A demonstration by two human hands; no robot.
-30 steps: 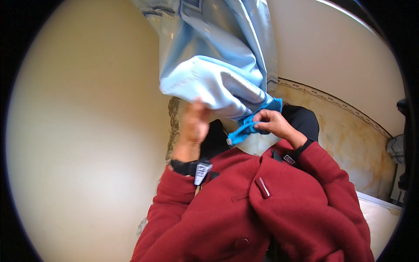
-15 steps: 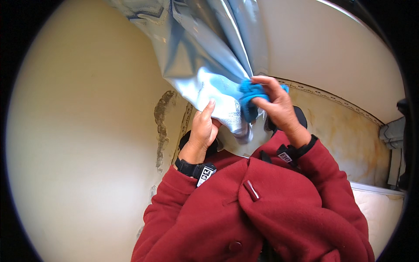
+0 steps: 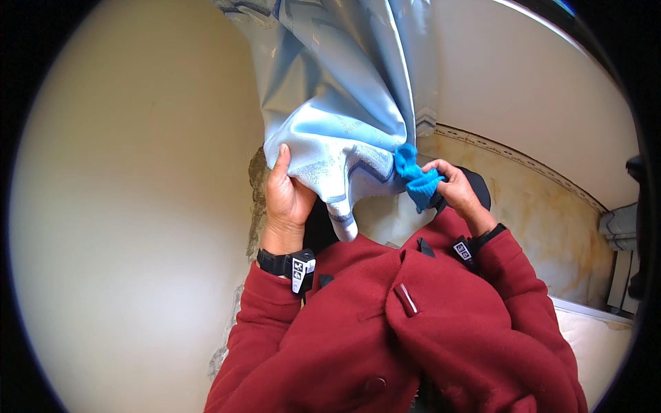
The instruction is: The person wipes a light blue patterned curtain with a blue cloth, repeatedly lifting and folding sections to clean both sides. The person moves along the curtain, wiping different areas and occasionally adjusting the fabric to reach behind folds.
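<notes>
A pale blue, shiny curtain (image 3: 337,117) with a darker pattern hangs from the top of the view, its lower part gathered in folds. My left hand (image 3: 288,199) grips the lower left edge, thumb on top and the other fingers hidden behind the fabric. Between the bent fingers of my right hand (image 3: 458,189) is a bright blue, crumpled cloth (image 3: 420,184). That cloth lies against the curtain's right edge; whether it is tied to it I cannot tell. A corner of the curtain droops between my hands.
To the left stands a plain pale wall (image 3: 138,206) with a strip of peeling plaster (image 3: 257,193). A white panel (image 3: 523,96) rises at the right, above marbled tiles (image 3: 544,213) with a patterned border. Folded grey-blue fabric (image 3: 620,227) sits at the far right.
My hands have moved apart, the left one leftward and the right one right and down with the blue cloth. The curtain's lower part is spread wider between them.
</notes>
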